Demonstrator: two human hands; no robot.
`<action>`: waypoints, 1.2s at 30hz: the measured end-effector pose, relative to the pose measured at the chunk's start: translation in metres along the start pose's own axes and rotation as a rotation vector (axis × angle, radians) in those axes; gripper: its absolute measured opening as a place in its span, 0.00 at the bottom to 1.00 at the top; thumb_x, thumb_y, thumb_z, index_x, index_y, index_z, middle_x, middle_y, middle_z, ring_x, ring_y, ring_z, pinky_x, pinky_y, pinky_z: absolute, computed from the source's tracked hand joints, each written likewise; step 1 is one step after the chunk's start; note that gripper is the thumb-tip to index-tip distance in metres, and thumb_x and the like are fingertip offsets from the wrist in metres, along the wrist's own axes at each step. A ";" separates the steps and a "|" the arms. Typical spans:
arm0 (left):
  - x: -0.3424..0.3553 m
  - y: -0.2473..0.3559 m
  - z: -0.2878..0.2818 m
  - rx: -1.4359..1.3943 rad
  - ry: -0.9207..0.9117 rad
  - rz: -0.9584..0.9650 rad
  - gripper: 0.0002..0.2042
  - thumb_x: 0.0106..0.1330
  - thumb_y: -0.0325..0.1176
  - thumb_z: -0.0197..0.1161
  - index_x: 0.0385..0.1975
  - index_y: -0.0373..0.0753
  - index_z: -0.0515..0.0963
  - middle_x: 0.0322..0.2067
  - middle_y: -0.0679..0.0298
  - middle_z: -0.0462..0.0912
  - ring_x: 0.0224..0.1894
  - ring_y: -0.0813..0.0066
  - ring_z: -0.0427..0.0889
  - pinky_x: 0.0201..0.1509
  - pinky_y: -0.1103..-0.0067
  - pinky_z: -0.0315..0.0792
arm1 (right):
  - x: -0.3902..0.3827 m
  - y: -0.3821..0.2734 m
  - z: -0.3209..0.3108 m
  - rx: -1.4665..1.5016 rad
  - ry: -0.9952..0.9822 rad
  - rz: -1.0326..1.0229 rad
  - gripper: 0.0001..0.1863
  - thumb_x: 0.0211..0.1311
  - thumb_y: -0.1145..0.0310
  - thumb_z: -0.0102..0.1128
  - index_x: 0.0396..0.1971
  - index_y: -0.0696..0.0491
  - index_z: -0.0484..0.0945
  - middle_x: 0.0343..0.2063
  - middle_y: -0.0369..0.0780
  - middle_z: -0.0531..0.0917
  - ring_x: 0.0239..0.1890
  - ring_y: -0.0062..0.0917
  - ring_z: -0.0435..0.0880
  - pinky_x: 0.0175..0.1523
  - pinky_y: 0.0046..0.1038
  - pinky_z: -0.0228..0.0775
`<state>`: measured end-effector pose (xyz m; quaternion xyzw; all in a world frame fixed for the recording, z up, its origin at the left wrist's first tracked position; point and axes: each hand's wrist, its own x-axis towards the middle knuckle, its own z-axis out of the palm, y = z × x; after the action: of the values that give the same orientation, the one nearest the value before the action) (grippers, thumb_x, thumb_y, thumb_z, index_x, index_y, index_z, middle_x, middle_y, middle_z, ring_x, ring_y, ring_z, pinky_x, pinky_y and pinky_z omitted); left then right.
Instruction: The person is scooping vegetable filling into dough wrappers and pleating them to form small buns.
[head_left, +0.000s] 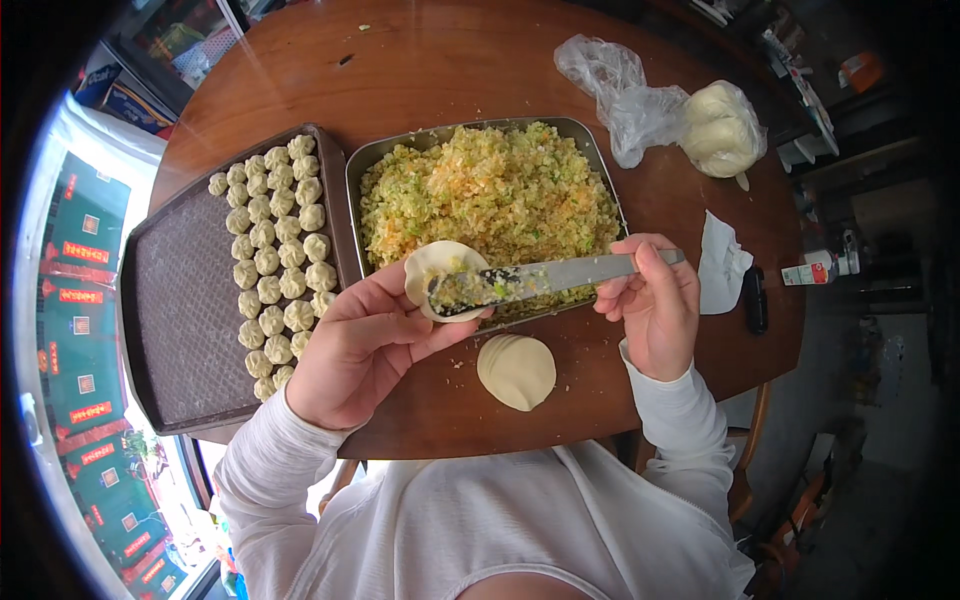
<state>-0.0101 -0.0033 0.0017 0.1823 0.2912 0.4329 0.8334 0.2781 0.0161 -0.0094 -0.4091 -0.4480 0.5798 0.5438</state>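
My left hand (362,345) is closed on a round dough wrapper (432,262), held up in front of a metal tray's near left corner. My right hand (655,300) grips the end of a flat metal spatula (590,270). The spatula's dark, food-smeared tip lies against the filling on the wrapper. Behind my hands, the rectangular metal tray (350,185) is heaped with chopped yellow-green filling (480,185). Below it on the table sits a small stack of round wrappers (516,372).
To the left, a dark baking tray (190,300) carries rows of pleated dumplings (290,255) along its right side. At the back right lie a clear plastic bag (620,90) and wrapped dough (722,130). A white paper (724,262) and a black object (756,300) rest near the table's right edge.
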 end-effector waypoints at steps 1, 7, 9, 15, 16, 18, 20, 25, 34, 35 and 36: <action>0.000 0.001 0.000 0.001 -0.006 -0.003 0.29 0.61 0.10 0.42 0.66 0.24 0.60 0.63 0.44 0.70 0.65 0.48 0.72 0.69 0.69 0.71 | 0.000 -0.001 -0.002 -0.011 0.012 -0.019 0.14 0.76 0.65 0.49 0.43 0.60 0.78 0.25 0.44 0.85 0.23 0.26 0.85 0.27 0.22 0.76; 0.000 0.001 -0.003 -0.029 -0.014 -0.002 0.29 0.60 0.10 0.42 0.66 0.24 0.60 0.63 0.44 0.70 0.65 0.50 0.73 0.69 0.70 0.72 | 0.002 -0.008 -0.005 -0.099 0.089 -0.155 0.13 0.76 0.66 0.49 0.42 0.61 0.78 0.23 0.44 0.84 0.22 0.24 0.84 0.25 0.22 0.75; 0.001 0.001 -0.003 -0.016 -0.009 -0.007 0.30 0.59 0.10 0.42 0.66 0.24 0.60 0.62 0.44 0.71 0.65 0.50 0.73 0.69 0.71 0.72 | 0.000 -0.011 -0.005 -0.148 0.092 -0.219 0.13 0.76 0.67 0.48 0.42 0.61 0.77 0.23 0.44 0.84 0.21 0.24 0.83 0.25 0.21 0.74; 0.001 0.002 -0.001 -0.009 -0.004 -0.005 0.30 0.59 0.10 0.42 0.66 0.23 0.59 0.62 0.44 0.70 0.65 0.51 0.72 0.68 0.72 0.72 | 0.000 -0.018 -0.010 -0.240 0.134 -0.419 0.13 0.77 0.68 0.46 0.42 0.62 0.76 0.23 0.44 0.83 0.21 0.24 0.82 0.25 0.22 0.74; 0.001 0.002 -0.001 -0.016 0.002 -0.004 0.30 0.59 0.10 0.43 0.66 0.23 0.59 0.62 0.44 0.70 0.65 0.51 0.72 0.68 0.72 0.72 | 0.000 -0.018 -0.012 -0.219 0.144 -0.428 0.13 0.76 0.68 0.46 0.42 0.63 0.76 0.24 0.45 0.83 0.21 0.24 0.83 0.25 0.22 0.74; 0.000 0.001 0.000 -0.028 0.014 0.001 0.30 0.59 0.11 0.43 0.66 0.22 0.59 0.63 0.44 0.70 0.66 0.51 0.72 0.69 0.72 0.72 | 0.001 -0.015 -0.013 -0.207 0.160 -0.471 0.13 0.76 0.68 0.46 0.42 0.63 0.76 0.26 0.45 0.83 0.21 0.25 0.83 0.25 0.23 0.74; 0.001 0.002 0.003 -0.019 0.013 -0.006 0.29 0.61 0.11 0.43 0.66 0.22 0.59 0.63 0.44 0.70 0.66 0.51 0.71 0.69 0.72 0.72 | 0.000 -0.014 -0.014 -0.209 0.124 -0.510 0.13 0.76 0.68 0.46 0.42 0.63 0.76 0.28 0.45 0.83 0.22 0.26 0.83 0.25 0.23 0.74; 0.002 0.000 0.001 0.009 0.017 -0.003 0.24 0.68 0.16 0.45 0.66 0.23 0.60 0.63 0.46 0.70 0.65 0.56 0.73 0.69 0.72 0.72 | -0.003 -0.014 -0.018 -0.229 0.061 -0.549 0.13 0.75 0.67 0.47 0.42 0.62 0.76 0.31 0.45 0.82 0.22 0.29 0.83 0.24 0.25 0.75; 0.001 -0.002 -0.005 0.011 0.002 -0.021 0.19 0.75 0.22 0.48 0.64 0.24 0.64 0.59 0.52 0.75 0.60 0.65 0.78 0.67 0.73 0.74 | -0.002 -0.017 -0.020 -0.264 -0.151 -0.668 0.19 0.75 0.57 0.53 0.36 0.62 0.77 0.25 0.45 0.80 0.23 0.26 0.80 0.24 0.24 0.73; 0.000 -0.002 -0.005 0.015 0.004 -0.021 0.19 0.75 0.23 0.48 0.64 0.25 0.64 0.59 0.52 0.75 0.60 0.65 0.78 0.67 0.73 0.74 | -0.002 -0.017 -0.018 -0.260 -0.152 -0.665 0.20 0.75 0.57 0.53 0.36 0.62 0.78 0.25 0.45 0.80 0.23 0.25 0.80 0.24 0.23 0.73; 0.000 -0.003 -0.006 0.020 0.005 -0.021 0.19 0.76 0.23 0.48 0.64 0.25 0.65 0.59 0.52 0.75 0.60 0.66 0.78 0.67 0.73 0.74 | -0.003 -0.017 -0.016 -0.257 -0.153 -0.663 0.20 0.74 0.56 0.54 0.35 0.62 0.78 0.24 0.44 0.80 0.23 0.25 0.80 0.24 0.23 0.72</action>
<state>-0.0120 -0.0046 -0.0040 0.1863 0.2995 0.4220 0.8352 0.2980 0.0141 0.0024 -0.2621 -0.6651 0.3399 0.6111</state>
